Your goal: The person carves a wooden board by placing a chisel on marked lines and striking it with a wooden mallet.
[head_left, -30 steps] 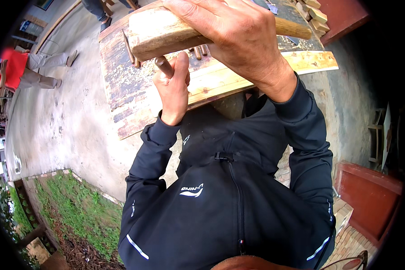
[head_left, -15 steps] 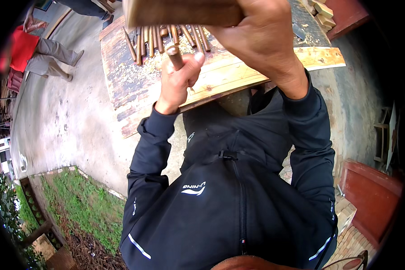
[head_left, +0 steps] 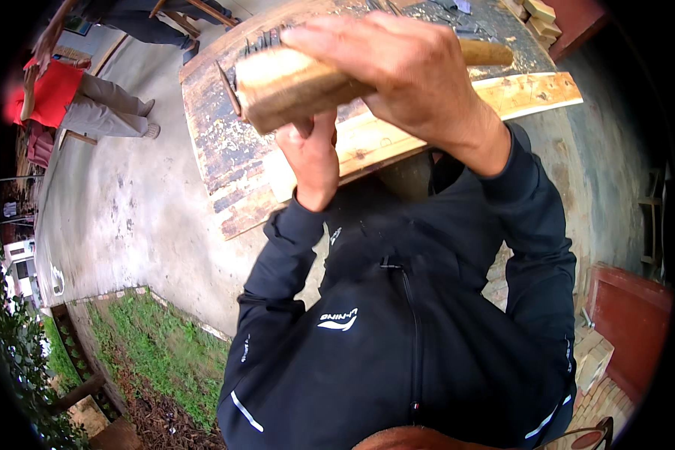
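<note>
My right hand point(head_left: 412, 71) is closed around a thick wooden mallet point(head_left: 292, 97), whose narrower rounded end sticks out past the hand. Below its blocky part, my left hand point(head_left: 315, 161) is wrapped round the wooden handle of a chisel point(head_left: 302, 127). The mallet is at the handle's top and covers much of it; whether they touch I cannot tell. The chisel's blade is hidden. Under both hands a pale plank point(head_left: 532, 94) lies along the near edge of the workbench point(head_left: 229, 176).
Wood shavings point(head_left: 236, 135) are scattered on the bench, and several tools lie mostly hidden behind the mallet. Wood blocks point(head_left: 541, 26) are stacked at the far right. A person in red point(head_left: 49, 97) and another in dark trousers point(head_left: 139, 26) stand on the left.
The mallet has come down from the top of the view onto or just over the chisel handle. It now covers the row of wooden-handled tools. The view has shifted slightly.
</note>
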Motion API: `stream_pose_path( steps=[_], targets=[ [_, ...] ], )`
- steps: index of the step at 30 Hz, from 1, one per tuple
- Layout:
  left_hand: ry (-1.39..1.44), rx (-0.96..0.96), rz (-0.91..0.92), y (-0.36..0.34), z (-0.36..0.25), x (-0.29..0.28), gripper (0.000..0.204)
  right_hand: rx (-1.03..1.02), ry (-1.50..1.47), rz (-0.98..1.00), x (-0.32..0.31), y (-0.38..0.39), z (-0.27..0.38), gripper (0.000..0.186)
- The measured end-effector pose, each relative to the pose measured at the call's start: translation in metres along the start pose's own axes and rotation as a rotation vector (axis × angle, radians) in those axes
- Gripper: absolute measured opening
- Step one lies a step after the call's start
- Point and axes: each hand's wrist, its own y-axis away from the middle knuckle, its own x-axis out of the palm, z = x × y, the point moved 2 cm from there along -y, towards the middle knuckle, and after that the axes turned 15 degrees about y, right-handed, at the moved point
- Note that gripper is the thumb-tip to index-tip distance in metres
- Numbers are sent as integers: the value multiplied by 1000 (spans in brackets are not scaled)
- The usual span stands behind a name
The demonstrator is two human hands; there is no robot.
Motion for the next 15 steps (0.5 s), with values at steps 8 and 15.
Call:
stream_pose_path(
  steps=[8,15],
  targets=[
    [27,-280,375,-12,1,-10,46,537,-646,-134,-32,-15,-21,33],
    [-8,-49,10,3,-2,0,29,42,-132,-92,-14,-2,-8,29]
  ],
)
